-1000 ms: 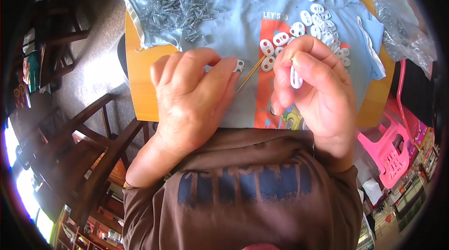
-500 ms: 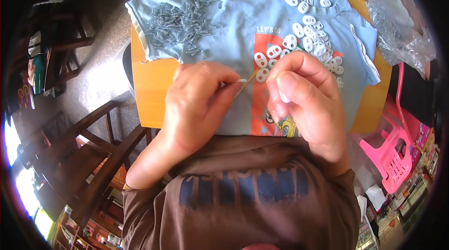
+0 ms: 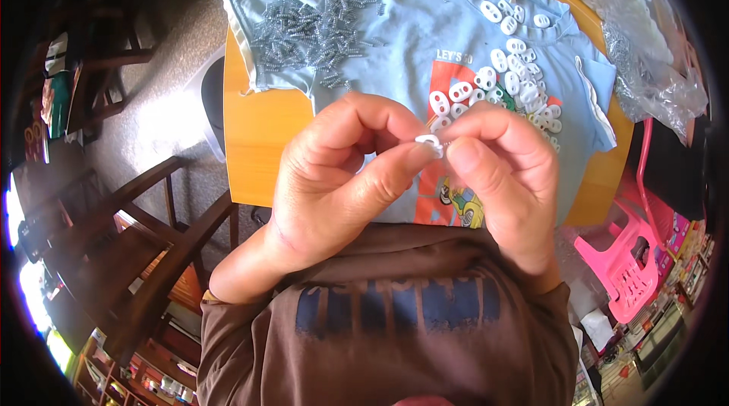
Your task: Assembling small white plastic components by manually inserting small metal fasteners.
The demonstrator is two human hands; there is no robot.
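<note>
My left hand (image 3: 342, 171) pinches a small white oval plastic piece with holes (image 3: 430, 140) between thumb and forefinger. My right hand (image 3: 505, 174) is closed at the fingertips, right against that piece. A tiny coiled end, apparently a small metal spring (image 3: 446, 145), shows between the right thumb and forefinger; most of it is hidden. Both hands are raised over a light blue T-shirt (image 3: 402, 34) spread on a table. Beyond the right hand lie several matching white two-holed pieces (image 3: 524, 87). A heap of small metal springs (image 3: 315, 34) covers the shirt's left sleeve side.
The wooden table (image 3: 266, 155) shows around the shirt. Clear plastic bags (image 3: 645, 64) lie at the far right edge. To the right below stands a pink plastic stool (image 3: 626, 269). Dark wooden chairs (image 3: 163, 231) are at the left.
My left hand has moved right and my right hand has stayed near, so their fingertips now meet at the white piece. The view has shifted slightly. A thin brown stick between the hands no longer shows.
</note>
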